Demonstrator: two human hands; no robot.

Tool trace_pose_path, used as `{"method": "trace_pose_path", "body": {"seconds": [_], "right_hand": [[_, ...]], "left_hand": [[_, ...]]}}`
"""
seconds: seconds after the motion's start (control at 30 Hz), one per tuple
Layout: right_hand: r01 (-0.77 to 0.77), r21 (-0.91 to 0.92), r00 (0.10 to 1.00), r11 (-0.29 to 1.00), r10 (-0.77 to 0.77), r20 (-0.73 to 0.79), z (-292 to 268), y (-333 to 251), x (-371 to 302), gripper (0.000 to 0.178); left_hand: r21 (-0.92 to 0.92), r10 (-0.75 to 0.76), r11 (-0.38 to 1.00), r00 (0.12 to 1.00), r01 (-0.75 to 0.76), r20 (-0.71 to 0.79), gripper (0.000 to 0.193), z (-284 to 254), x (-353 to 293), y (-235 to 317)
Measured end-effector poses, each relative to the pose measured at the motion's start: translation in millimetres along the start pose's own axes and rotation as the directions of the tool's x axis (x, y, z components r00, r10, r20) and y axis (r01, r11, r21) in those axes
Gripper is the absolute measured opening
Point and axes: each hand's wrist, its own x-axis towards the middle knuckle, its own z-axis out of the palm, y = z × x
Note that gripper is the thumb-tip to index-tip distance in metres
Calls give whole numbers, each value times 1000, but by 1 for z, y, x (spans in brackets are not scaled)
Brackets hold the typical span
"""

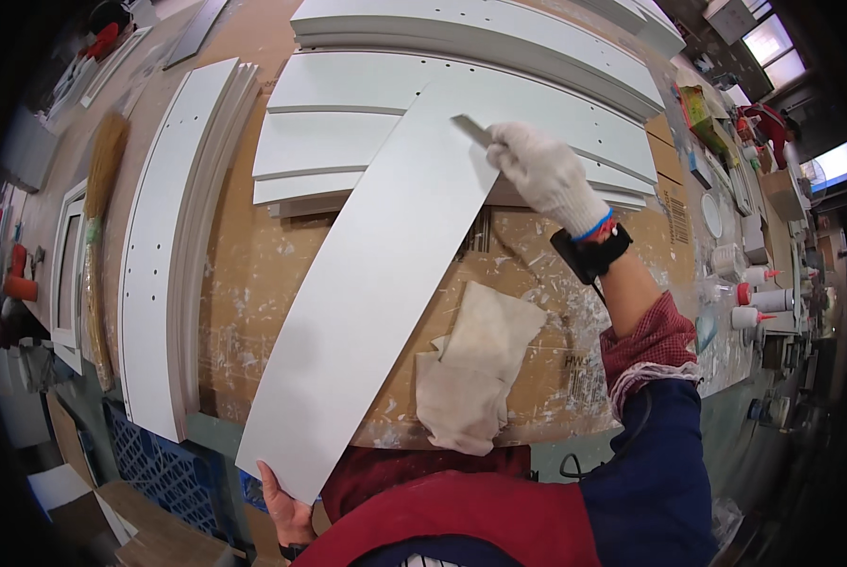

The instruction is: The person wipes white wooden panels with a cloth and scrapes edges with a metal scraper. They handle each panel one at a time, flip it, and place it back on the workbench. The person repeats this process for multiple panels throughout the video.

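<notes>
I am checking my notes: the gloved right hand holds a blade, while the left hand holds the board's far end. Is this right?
Not the far end: the head view shows the left hand holding the near end of the board.

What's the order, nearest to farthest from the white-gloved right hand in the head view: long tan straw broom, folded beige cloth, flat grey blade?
From the right hand:
1. Flat grey blade: held in it.
2. Folded beige cloth: below, slightly left.
3. Tan straw broom: far left.
</notes>
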Motion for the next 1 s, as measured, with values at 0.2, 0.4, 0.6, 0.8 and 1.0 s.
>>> {"method": "trace_pose_path", "body": {"seconds": [0.2,0.4,0.6,0.8,1.0], "right_hand": [[-212,-193,974,958,193,-116,-20,24,14,14],[167,-241,973,956,-199,-116,8,5,-4,13],[-277,-79,960,958,273,-58,-28,23,6,13],[-49,-36,997,998,46,-68,-6,12,-5,13],[-347,-184,934,920,320,-162,-34,30,12,15]], "left_hand": [[8,8,1000,1000,-8,-4,52,7,3,1],[-15,-13,1000,999,14,40,52,-5,5,5],[6,12,1000,1000,-12,28,52,7,6,6],[-35,6,999,1000,-6,5,52,2,3,6],[-3,16,1000,999,-16,43,52,9,7,6]]}}
